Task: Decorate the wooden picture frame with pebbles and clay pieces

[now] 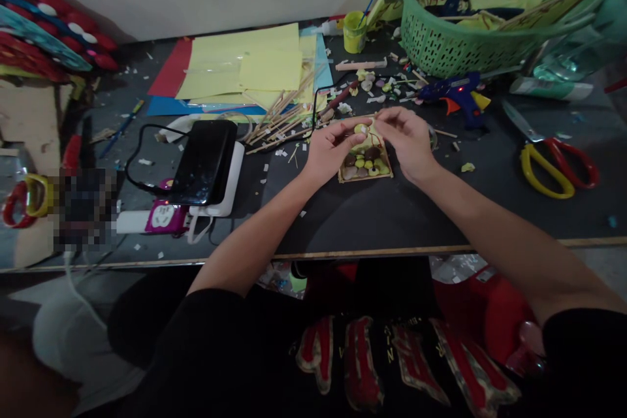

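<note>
My left hand [329,149] is closed, pinching a small yellow piece with a pale spot [361,128] between thumb and fingers. It looks like a painted pebble. Close to its right, my right hand [405,140] has its thumb and fingers pressed together; whatever they hold is too small to name. Below and between both hands lies a small stick-edged craft panel [366,177], its upper part partly covered by the fingers. Brown, grey and yellow pebbles [360,163] sit on its lower half, with thin reddish lines above them.
Behind my hands lie thin wooden sticks [281,119], yellow paper sheets [220,59] and a yellow paint pot [354,32]. To the right are a blue glue gun [455,93], scissors [548,157] and a green basket [441,42]. A black phone [206,160] lies left, on a white device.
</note>
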### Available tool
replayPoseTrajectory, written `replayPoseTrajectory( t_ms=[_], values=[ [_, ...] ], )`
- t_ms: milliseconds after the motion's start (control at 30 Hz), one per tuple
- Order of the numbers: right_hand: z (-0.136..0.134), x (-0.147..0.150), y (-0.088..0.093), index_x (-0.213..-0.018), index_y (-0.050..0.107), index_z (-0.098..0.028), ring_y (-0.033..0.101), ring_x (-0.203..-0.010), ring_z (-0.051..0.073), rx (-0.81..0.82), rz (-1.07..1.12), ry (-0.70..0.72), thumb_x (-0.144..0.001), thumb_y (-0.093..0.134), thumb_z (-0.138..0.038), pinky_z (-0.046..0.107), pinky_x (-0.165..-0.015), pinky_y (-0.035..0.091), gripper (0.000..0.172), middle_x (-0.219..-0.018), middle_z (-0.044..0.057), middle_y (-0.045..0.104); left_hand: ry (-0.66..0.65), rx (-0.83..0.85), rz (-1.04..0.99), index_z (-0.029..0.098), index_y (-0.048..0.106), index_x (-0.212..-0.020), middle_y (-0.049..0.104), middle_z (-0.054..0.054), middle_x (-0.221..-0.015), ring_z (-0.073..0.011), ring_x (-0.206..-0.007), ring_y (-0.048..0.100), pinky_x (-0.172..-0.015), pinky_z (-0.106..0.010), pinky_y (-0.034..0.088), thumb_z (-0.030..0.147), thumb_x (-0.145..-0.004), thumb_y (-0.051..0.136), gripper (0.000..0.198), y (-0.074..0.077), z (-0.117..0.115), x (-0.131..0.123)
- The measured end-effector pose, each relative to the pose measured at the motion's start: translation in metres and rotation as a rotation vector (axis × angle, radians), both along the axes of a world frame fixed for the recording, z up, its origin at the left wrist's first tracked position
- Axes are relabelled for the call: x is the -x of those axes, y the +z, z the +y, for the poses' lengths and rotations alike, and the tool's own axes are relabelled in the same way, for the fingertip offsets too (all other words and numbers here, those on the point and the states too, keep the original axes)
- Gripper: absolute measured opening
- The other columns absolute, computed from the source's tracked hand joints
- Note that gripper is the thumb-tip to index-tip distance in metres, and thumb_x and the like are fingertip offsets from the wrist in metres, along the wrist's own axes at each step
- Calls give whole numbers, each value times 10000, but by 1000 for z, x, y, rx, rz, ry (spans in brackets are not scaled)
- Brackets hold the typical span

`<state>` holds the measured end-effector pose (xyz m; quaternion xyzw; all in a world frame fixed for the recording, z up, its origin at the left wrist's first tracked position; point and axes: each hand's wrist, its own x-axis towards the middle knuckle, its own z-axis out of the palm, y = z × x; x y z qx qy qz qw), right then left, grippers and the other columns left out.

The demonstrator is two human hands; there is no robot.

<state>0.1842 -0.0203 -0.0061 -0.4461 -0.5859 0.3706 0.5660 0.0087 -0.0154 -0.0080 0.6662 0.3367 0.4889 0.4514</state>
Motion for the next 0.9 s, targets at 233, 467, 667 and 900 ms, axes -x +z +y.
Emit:
replayPoseTrajectory(
  t_ms=[233, 467, 667, 900],
  values=[
    [-4, -7, 12, -1009, 435, -288, 623, -781, 156, -215, -192, 42, -833, 569, -683, 342, -682, 529, 452, -945, 31, 650, 39, 56, -10, 230, 723, -1114, 770, -23, -1034, -187, -924, 744, -856, -365, 636, 423, -794, 744, 374, -6, 4, 1],
    [-5, -5, 1, -1126, 481, -302, 666, -842, 217, -158, -361, 102, -821, 599, -664, 433, -748, 556, 488, -997, 35, 694, 75, 10, 32, 211, 764, -998, 774, -48, -1031, -192, -949, 743, -892, -363, 626, 404, -725, 812, 338, -8, 2, 2],
    [-7, -7, 0, -1137, 502, -301, 664, -866, 226, -199, -397, 109, -854, 591, -606, 445, -802, 558, 426, -1021, 38, 689, 147, -98, 142, 240, 774, -985, 781, -24, -994, -181, -921, 749, -873, -328, 619, 341, -756, 798, 251, -8, 0, 3],
    [-10, -8, 9, -1020, 551, -292, 619, -829, 222, -257, -537, 87, -891, 577, -502, 447, -811, 551, 247, -969, 49, 650, 149, -174, 198, 266, 787, -927, 787, 7, -941, -173, -839, 753, -794, -305, 618, 246, -738, 803, 191, -9, 1, 6]
  ],
)
